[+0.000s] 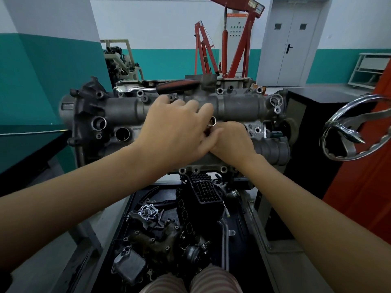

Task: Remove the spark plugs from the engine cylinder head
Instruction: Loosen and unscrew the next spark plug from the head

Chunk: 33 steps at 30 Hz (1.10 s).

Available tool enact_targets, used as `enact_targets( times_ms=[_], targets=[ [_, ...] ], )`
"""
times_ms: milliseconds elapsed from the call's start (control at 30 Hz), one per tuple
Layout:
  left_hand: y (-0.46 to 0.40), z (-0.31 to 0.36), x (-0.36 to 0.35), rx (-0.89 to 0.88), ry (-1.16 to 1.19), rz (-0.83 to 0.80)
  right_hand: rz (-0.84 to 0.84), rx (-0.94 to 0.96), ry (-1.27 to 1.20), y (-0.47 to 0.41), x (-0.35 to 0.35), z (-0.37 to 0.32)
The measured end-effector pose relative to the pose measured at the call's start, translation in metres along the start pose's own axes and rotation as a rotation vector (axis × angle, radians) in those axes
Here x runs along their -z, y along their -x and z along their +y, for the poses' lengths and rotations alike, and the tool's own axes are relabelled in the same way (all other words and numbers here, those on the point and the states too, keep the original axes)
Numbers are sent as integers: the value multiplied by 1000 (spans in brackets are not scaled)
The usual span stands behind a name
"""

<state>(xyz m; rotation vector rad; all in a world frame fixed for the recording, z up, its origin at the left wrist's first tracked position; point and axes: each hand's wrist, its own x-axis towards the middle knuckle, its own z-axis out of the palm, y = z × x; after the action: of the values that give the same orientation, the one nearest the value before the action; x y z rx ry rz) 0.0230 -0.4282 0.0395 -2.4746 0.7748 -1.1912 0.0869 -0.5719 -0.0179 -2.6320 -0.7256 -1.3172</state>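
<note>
The grey engine cylinder head (118, 111) sits on a stand in front of me. My left hand (175, 127) lies over its middle, with the fingers curled round a shiny metal socket (212, 121) whose open end pokes up between the hands. Just to the right and below, my right hand (231, 140) has its fingers curled at the lower part of the same socket. Both hands hide the plug hole underneath, and no spark plug is visible. A ratchet (169, 85) with a red and black handle lies on the far top edge of the head.
A black tray (127, 220) of loose engine parts lies below the head, by my knees. A chrome hand wheel (330, 127) sticks out on the right beside a black cabinet (313, 102). Red engine hoists (239, 45) stand by the back wall.
</note>
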Motion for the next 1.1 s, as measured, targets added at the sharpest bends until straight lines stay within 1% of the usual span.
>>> enact_targets(
  times_ms=[33, 67, 133, 200, 300, 367, 433, 467, 567, 700, 800, 833, 900, 967, 1033, 1100],
  targets=[
    [1, 0, 0, -16, 0, 12, -59, -9, 9, 0, -1, 1],
    [2, -1, 0, -27, -6, 11, -77, -11, -3, 1, -2, 3],
    [1, -2, -1, -34, -2, -10, -59, -5, -25, 0, -2, 2],
    [-1, -2, -2, -24, 13, -16, -77, -14, -14, -1, -3, 1],
    [-9, -5, -4, 25, -63, -103, -120, -19, -5, 0, -2, 5],
    [-11, -4, -3, 30, -93, -128, -70, -7, -50, 1, 1, 4],
    [-9, -2, -4, 18, -78, -100, 22, 8, -85, 2, 3, 0],
    [-6, -1, -5, 4, -55, -71, 27, 12, -61, 1, 3, -1],
    [0, 0, -5, -56, -21, -7, -51, -11, -19, 1, -1, 0],
    [-3, -2, -3, -53, -34, -32, -19, -22, -75, 0, -4, 4],
    [-5, -2, -4, -64, -24, -50, -59, -15, -56, 0, -4, 5],
    [-6, -3, -6, -53, -19, -73, -51, -5, -49, 0, -3, 5],
    [-7, -6, -8, -1, -20, -114, 26, 10, -69, 1, -1, 2],
    [-8, -8, -9, 21, -32, -111, 70, 20, -58, 2, 2, -2],
    [-5, -6, -9, 1, -32, -71, 35, -4, -54, 2, 0, 0],
    [1, -4, -7, -21, 9, -18, -79, -38, -25, 1, -2, 3]
  ],
)
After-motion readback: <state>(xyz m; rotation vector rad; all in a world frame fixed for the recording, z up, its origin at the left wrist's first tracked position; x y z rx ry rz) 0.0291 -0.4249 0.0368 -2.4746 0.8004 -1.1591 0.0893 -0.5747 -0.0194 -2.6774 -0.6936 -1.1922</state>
